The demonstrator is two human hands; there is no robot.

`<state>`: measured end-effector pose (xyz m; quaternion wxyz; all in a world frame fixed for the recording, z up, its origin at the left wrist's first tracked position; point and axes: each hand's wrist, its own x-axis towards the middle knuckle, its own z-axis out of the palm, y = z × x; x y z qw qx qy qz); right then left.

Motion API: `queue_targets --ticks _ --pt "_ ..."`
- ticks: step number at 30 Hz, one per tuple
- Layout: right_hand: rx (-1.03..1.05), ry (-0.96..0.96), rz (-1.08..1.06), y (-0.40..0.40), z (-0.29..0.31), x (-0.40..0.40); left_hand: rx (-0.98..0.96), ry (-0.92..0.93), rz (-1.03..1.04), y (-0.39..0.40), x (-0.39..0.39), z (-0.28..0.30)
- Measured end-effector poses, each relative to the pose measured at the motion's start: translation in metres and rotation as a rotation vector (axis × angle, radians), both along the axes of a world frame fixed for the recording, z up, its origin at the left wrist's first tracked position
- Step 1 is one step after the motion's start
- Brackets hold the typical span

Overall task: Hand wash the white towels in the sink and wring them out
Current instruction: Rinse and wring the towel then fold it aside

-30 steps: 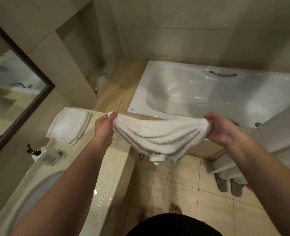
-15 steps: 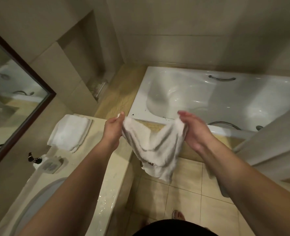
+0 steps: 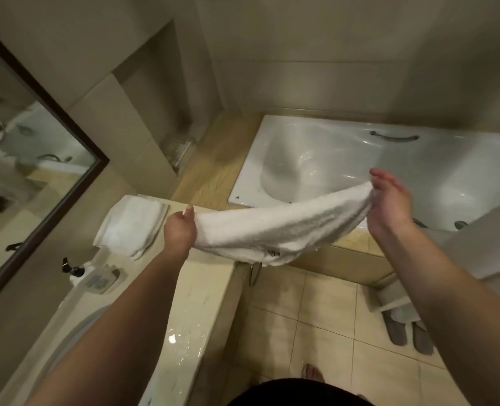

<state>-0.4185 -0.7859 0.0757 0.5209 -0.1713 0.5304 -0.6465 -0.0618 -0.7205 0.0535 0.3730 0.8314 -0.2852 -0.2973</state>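
Observation:
A white towel (image 3: 284, 228) stretches in the air between my two hands, above the counter's end and the bathtub edge. My left hand (image 3: 180, 232) grips its left end. My right hand (image 3: 389, 203) pinches its right end, the upper fingers straight. A small dark tag shows on the towel's lower hem. A folded stack of white towels (image 3: 131, 224) lies on the counter's far end, just left of my left hand. The sink (image 3: 76, 344) curves at the lower left, mostly hidden behind my left forearm.
A beige stone counter (image 3: 196, 312) runs under my left arm, with a soap dispenser (image 3: 73, 272) and a dish beside it. A white bathtub (image 3: 345, 168) lies ahead. Grey slippers (image 3: 407, 332) stand on the tiled floor at right. A mirror (image 3: 23, 159) hangs left.
My hands came together half a second ago, bunching the towel. They have now moved apart, pulling it out taut and flat. The right hand rose toward the tub.

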Motion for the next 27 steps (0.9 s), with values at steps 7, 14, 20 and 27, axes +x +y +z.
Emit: queue_targets --ticks 7,14,20,27 --pt "-0.114 0.234 0.055 -0.008 0.010 0.004 -0.288 0.369 0.269 -0.023 0.019 0.029" --pt "0.090 0.379 0.339 -0.011 -0.004 0.026 -0.357 0.450 0.051 -0.027 0.011 0.019" --pt "0.080 0.509 0.220 -0.015 -0.010 0.009 -0.208 -0.250 -0.072 -0.022 0.027 0.018" --pt "0.138 0.718 0.341 -0.020 -0.008 0.004 -0.253 0.055 -0.088 -0.031 0.038 0.034"
